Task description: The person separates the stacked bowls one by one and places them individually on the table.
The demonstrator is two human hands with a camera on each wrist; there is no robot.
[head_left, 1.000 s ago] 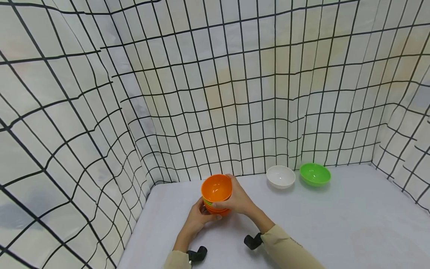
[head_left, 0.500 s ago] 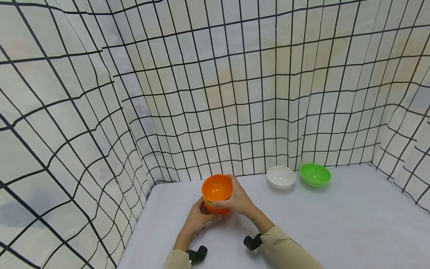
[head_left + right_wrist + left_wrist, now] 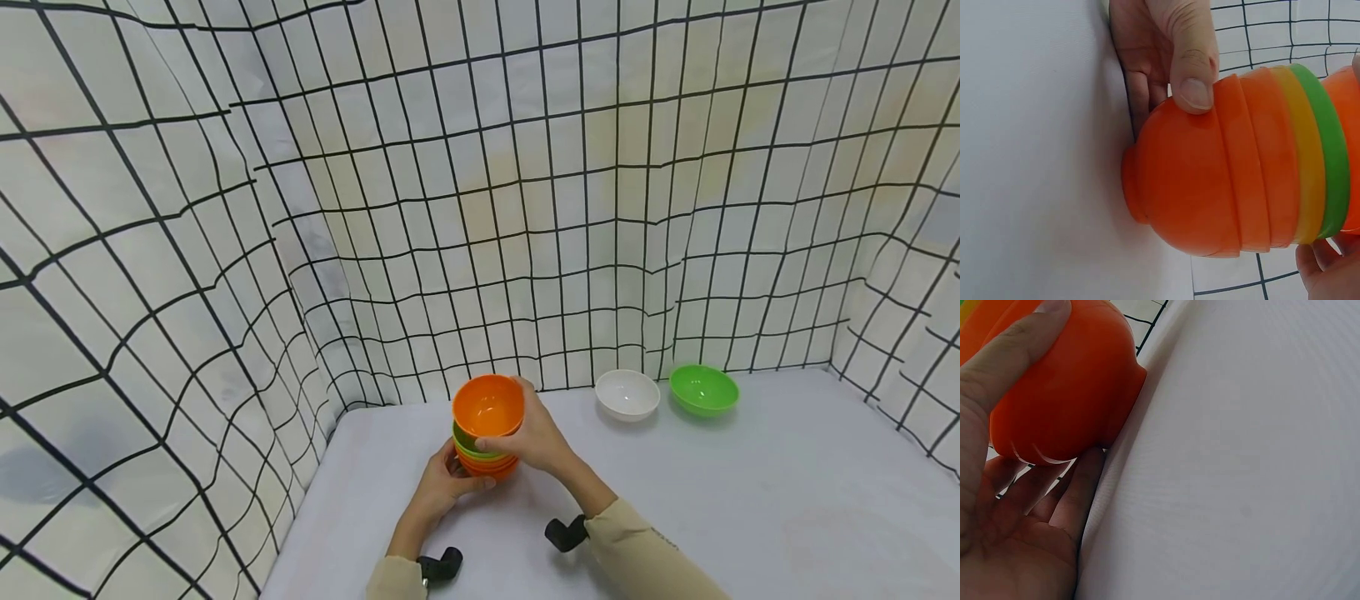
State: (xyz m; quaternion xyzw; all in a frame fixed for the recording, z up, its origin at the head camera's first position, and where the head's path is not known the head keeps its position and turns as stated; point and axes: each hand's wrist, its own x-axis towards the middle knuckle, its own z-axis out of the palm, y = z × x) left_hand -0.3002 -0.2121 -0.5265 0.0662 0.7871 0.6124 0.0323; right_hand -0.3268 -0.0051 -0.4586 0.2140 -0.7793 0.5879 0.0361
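On the table, nested bowls form a stack: orange bowls (image 3: 1185, 181) at the bottom, then a yellow bowl (image 3: 1307, 156) and a green bowl (image 3: 1332, 150). My left hand (image 3: 437, 487) grips the lowest bowl low on its side, thumb on the near face and fingers round the far side, as the left wrist view shows. The top orange bowl (image 3: 487, 404) is in my right hand (image 3: 537, 432), thumb at its near side and fingers behind the rim. It is tilted and raised partly off the green bowl, whose inside shows below it.
A white bowl (image 3: 627, 396) and a light green bowl (image 3: 704, 390) stand side by side at the back of the white table (image 3: 750, 500), right of the stack. A white sheet with black grid lines (image 3: 480, 208) closes off the back and sides.
My right hand has lifted the top orange bowl a little upward from the stack, baring the green bowl beneath. My left hand has stayed in place on the stack.
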